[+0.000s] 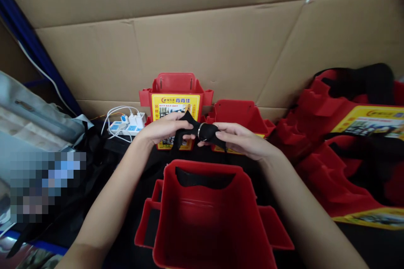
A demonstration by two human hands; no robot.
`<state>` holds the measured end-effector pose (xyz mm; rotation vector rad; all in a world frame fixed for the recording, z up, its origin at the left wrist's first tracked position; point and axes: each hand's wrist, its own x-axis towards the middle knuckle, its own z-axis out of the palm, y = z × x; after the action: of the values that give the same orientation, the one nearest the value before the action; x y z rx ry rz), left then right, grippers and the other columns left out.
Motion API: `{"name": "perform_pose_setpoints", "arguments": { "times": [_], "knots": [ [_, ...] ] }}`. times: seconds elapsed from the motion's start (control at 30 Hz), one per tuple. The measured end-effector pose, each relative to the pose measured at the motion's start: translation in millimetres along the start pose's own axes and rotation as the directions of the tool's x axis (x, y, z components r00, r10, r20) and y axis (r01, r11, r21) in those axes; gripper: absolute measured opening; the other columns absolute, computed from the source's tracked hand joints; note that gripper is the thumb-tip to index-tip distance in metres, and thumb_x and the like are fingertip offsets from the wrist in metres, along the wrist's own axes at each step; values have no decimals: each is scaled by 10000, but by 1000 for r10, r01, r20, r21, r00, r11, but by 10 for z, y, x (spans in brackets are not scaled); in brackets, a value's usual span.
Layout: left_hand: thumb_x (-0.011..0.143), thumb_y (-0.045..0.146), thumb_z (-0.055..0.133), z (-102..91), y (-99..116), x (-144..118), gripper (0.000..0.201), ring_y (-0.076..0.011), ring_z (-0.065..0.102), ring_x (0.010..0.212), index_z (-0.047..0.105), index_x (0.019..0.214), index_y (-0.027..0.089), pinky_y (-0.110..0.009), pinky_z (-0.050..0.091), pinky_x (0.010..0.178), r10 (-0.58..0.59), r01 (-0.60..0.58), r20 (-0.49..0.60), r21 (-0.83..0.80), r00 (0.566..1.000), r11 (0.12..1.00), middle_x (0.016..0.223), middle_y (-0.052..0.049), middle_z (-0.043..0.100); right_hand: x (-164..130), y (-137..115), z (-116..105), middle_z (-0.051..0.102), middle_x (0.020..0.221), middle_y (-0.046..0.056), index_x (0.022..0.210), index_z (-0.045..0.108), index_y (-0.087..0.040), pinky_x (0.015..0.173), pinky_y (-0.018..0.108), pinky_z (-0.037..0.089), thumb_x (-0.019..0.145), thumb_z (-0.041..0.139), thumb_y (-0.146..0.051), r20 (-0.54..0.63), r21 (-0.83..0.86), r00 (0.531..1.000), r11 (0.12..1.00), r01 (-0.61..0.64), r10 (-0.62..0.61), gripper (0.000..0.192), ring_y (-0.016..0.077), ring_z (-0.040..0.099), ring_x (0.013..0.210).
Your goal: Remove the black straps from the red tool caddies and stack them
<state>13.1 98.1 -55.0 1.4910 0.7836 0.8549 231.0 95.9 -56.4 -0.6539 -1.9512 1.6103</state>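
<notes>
Both hands are raised above the far rim of a red plastic bucket [208, 206], which has side brackets and a strip of black webbing along its inner far wall. Between them is a black strap [189, 130] with a metal ring [201, 131] around it. My left hand [167, 128] pinches the strap on the left of the ring. Fingers and thumb of my right hand [241, 138] close on the strap on the ring's other side. Part of the strap hangs below my left fingers.
Two red buckets with yellow labels stand behind, one a taller bucket [176, 84], one a lower bucket [236, 111]. More red buckets [328, 168] with black straps lie at right. A power strip [128, 126] with white cables is at left, near grey fabric [28, 122]. Cardboard [205, 59] forms the back wall.
</notes>
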Motion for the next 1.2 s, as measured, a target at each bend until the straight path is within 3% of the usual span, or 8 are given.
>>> {"name": "perform_pose_setpoints", "arguments": {
  "times": [0.1,0.2,0.33,0.5,0.73,0.87,1.0,1.2],
  "knots": [
    [707,163,537,-38,67,-50,64,-74,446,513,493,672,134,-232,368,547,38,-38,-1,-10,999,999,553,18,495,-10,-9,-12,391,478,-82,933,523,-140,361,149,241,818,542,-353,-17,75,999,996,-39,41,242,27,306,373],
    [699,201,564,-75,131,-91,139,-74,414,491,464,616,149,-237,354,536,48,-40,-77,96,996,995,521,35,444,-37,-13,-113,231,438,-122,822,492,-150,338,149,96,809,565,-330,-117,45,990,996,-75,80,195,11,147,355],
    [702,250,577,-96,149,-93,202,-85,430,526,469,565,148,-241,362,573,65,-39,-67,341,996,939,541,32,462,-90,-41,-235,273,465,-102,815,514,-137,345,162,67,790,579,-369,-138,-63,985,992,-113,103,241,12,172,370],
    [705,265,605,-101,125,-79,142,-102,482,693,517,697,154,-233,372,679,172,-111,-73,512,982,852,706,31,515,-114,-59,-259,321,485,-85,811,541,-133,355,166,109,800,551,-409,-145,-211,983,967,-146,116,277,13,222,372],
    [708,345,631,-49,127,-78,317,-123,544,796,533,947,161,-240,412,725,79,-72,-6,340,997,937,884,-12,580,-100,-43,-250,374,506,-68,806,580,-122,366,160,177,798,549,-415,-71,-339,993,934,-110,92,294,22,279,404],
    [683,261,662,-67,137,-77,220,-96,554,723,615,859,138,-208,413,686,-24,-3,98,266,995,964,801,-6,618,-118,-63,-233,462,585,-34,790,607,-119,382,165,225,772,573,-421,-42,-390,996,916,-89,79,304,34,336,455],
    [629,270,703,-146,162,-105,171,-81,517,592,620,673,127,-200,395,590,-67,62,4,341,998,938,652,16,598,-160,-93,-272,465,577,-37,836,637,-123,386,178,225,772,576,-406,-62,-423,995,901,-97,78,297,37,332,453],
    [627,308,686,-211,144,-113,192,-111,545,609,660,712,137,-230,425,598,-87,104,-60,394,994,913,689,-12,639,-165,-65,-353,467,595,-32,839,630,-128,425,193,251,785,532,-462,-98,-481,993,870,-109,70,352,55,356,484]
  ]
}}
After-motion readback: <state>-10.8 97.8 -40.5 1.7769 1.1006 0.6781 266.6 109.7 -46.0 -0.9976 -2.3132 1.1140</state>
